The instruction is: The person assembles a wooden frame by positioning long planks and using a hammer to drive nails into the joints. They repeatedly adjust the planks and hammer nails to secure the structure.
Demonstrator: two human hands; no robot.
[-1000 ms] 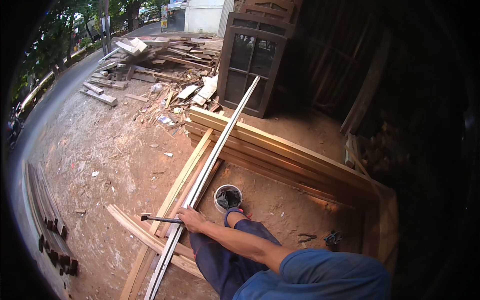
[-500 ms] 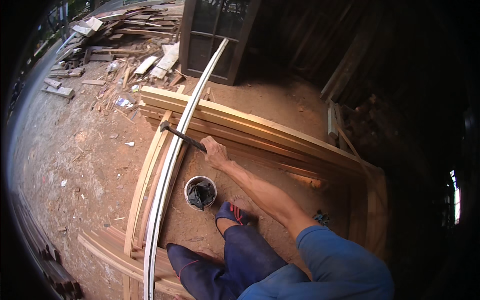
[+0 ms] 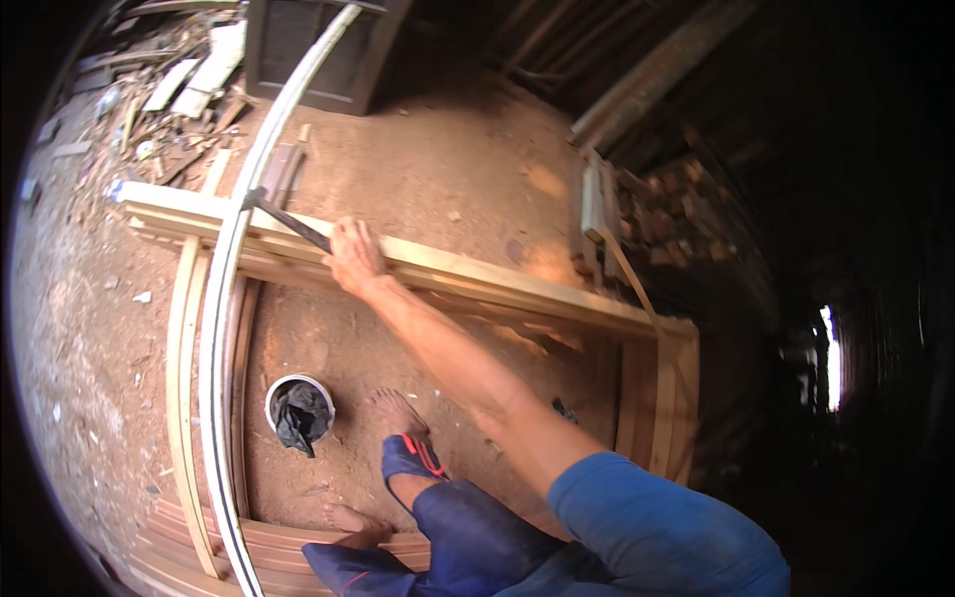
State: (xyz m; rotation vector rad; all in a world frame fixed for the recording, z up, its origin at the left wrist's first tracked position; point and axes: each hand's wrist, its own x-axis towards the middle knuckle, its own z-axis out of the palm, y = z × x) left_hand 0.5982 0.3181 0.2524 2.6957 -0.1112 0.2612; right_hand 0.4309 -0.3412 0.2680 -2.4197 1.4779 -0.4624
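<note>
on the pale wooden frame (image 3: 468, 274), right hand (image 3: 353, 257) (fingers curled tight) grips a dark hammer (image 3: 284, 216).

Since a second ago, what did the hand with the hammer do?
The right hand carried the hammer from low beside the long metal rail up onto the wooden frame's top beam, its head now by the rail. It kept hold throughout. The white bucket, the rail and the frame stayed put.
</note>
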